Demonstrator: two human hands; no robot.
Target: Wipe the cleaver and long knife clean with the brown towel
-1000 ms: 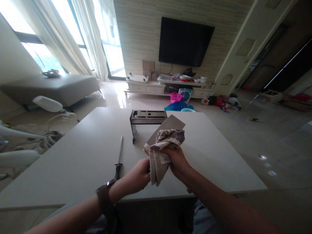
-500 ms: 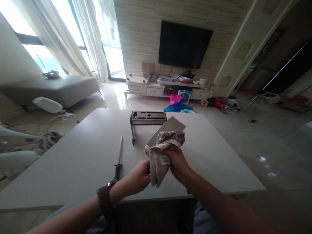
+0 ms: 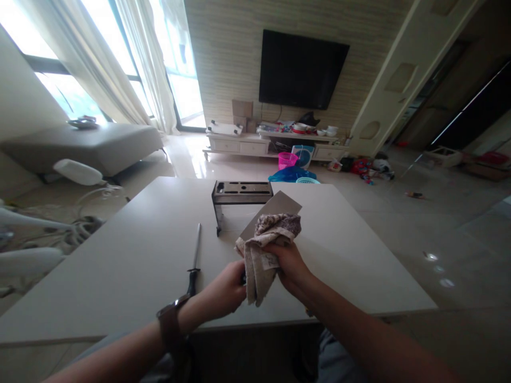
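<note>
My left hand point(image 3: 227, 290) is closed round the black handle of a wide-bladed knife point(image 3: 282, 201), whose grey blade points up and to the right. A patterned beige and brown cloth point(image 3: 261, 255) lies folded over the blade and hangs down in front. My right hand point(image 3: 293, 268) grips this cloth against the blade, its fingers partly hidden. On the white table point(image 3: 139, 266), a sharpening steel point(image 3: 197, 250) with a black handle lies left of my hands. Beyond the knife stands a metal and black knife block point(image 3: 242, 192).
Past the table's far edge are a blue plastic bag point(image 3: 288, 174), a pink basket point(image 3: 286, 160) and a low white cabinet point(image 3: 252, 147) with bowls. A white chair point(image 3: 27, 260) is at the left, and a grey bench point(image 3: 120, 143) stands by the windows.
The view has shifted very slightly. My right hand and the cloth sit a touch further left; both hands keep the same grip.
</note>
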